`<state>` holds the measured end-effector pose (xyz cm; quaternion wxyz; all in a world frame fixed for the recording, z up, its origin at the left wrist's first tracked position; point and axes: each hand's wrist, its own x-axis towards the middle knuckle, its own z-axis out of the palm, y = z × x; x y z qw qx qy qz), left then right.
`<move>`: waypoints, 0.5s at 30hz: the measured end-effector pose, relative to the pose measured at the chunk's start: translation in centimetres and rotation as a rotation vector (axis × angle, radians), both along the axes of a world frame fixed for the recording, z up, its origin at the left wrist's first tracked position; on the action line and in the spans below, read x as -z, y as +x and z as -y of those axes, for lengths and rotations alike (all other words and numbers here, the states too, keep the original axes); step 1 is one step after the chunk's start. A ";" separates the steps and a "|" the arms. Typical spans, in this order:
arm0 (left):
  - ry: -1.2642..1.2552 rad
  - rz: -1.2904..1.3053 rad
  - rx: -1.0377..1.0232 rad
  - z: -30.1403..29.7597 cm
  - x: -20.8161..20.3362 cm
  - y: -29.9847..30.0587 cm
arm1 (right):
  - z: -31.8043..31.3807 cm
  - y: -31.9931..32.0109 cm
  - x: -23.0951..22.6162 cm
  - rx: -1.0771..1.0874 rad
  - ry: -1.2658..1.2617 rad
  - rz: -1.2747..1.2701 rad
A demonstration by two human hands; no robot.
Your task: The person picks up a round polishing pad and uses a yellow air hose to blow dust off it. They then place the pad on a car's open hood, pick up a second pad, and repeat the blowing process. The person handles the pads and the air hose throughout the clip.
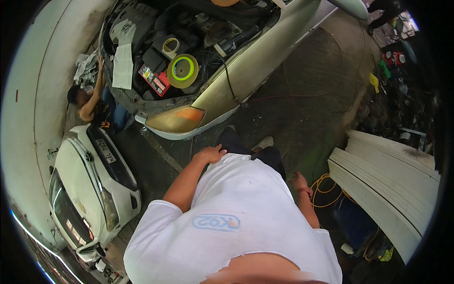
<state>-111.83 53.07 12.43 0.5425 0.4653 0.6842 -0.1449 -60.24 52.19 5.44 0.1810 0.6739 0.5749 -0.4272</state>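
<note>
My left hand (211,154) lies against my shirt hem at the waist, fingers loosely stretched and nothing visible in them. Low at my other side hangs my right hand (298,181), with a reddish band on its wrist; its fingers are dark and smeared. In front of me is a gold-coloured car (265,57) with its engine bay exposed and its headlight (178,117) facing me. On the engine bay rest a wide roll of tape (176,79) with a bright green core, a smaller pale tape roll (170,46) and a red-and-black battery (154,80).
A person (97,104) crouches by the car's front, one arm raised to it. At left stands a white car (87,189). Long pale panels (378,189) lie at right beside a coiled yellow hose (321,190). Loose parts clutter the far right. A thin hose crosses the floor.
</note>
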 end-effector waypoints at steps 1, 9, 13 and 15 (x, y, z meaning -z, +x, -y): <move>-0.089 -0.122 0.017 0.0 -1.2 0.2 | -0.3 -1.5 -0.2 -0.133 -0.091 -0.004; -0.039 -0.029 0.429 -4.3 -8.2 -5.6 | -11.9 -12.9 -6.3 -0.264 -0.076 -0.281; 0.269 0.295 -0.046 -5.2 -9.7 -11.5 | -18.6 -25.4 -14.9 -0.042 0.459 -0.565; 0.309 0.590 -0.351 -5.9 -9.4 -14.3 | -21.7 -33.7 -18.3 -0.120 0.577 -0.661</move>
